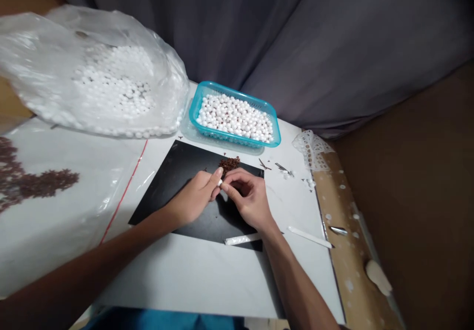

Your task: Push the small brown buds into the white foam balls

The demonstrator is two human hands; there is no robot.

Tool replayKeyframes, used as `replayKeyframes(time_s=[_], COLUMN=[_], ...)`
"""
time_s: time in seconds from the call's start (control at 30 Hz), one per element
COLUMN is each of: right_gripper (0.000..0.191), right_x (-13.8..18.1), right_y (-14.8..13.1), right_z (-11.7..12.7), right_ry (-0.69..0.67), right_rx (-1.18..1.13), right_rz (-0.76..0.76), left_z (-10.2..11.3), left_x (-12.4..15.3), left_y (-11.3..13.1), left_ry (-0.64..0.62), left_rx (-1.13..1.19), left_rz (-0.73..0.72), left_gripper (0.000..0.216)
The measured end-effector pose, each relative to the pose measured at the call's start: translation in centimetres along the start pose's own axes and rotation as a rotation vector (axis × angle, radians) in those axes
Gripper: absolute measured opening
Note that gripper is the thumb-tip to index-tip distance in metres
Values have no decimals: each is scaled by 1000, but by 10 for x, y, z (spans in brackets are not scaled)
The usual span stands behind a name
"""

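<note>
Fingers [217, 174] pinch bead [219, 182]; brown pile [230, 163], basket [237, 138] beyond.

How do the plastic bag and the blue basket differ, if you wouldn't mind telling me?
The plastic bag is see-through and colourless, while the blue basket is tinted and has slots in its side. The bag is crumpled and irregular; the basket keeps a neat, rounded rectangular shape. The bag looks much larger than the basket. Both contain many small white balls.
</note>
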State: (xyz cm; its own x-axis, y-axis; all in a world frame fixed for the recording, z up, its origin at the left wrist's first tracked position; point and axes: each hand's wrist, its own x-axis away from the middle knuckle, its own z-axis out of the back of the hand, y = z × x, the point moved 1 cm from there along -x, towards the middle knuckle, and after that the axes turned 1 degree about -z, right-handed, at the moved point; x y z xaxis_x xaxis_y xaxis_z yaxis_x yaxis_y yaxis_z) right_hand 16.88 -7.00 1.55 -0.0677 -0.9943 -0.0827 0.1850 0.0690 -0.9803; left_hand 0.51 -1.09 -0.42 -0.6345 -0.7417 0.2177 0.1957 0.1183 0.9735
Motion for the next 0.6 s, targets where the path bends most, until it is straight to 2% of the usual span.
replayKeyframes(time_s=[0.17, 0.37, 0.47, 0.6], right_gripper=[17, 16, 18, 19], right_x=[-3, -15, -28, -60], right_y=[-4, -6, 0, 5], right_z=[5, 10, 17, 39], right_ry=[-5, 38, 112, 310], right_rx=[31, -82, -300, -527], right_rz=[29, 52, 17, -25], left_z=[4, 3, 2, 0], left_x=[2, -1, -1, 0], left_y=[4, 4, 5, 7], left_ry=[41, -11, -28, -72], left_rx=[56, 260, 248, 242], left_rz=[-14, 140, 137, 155], left_gripper=[65, 62, 58, 50])
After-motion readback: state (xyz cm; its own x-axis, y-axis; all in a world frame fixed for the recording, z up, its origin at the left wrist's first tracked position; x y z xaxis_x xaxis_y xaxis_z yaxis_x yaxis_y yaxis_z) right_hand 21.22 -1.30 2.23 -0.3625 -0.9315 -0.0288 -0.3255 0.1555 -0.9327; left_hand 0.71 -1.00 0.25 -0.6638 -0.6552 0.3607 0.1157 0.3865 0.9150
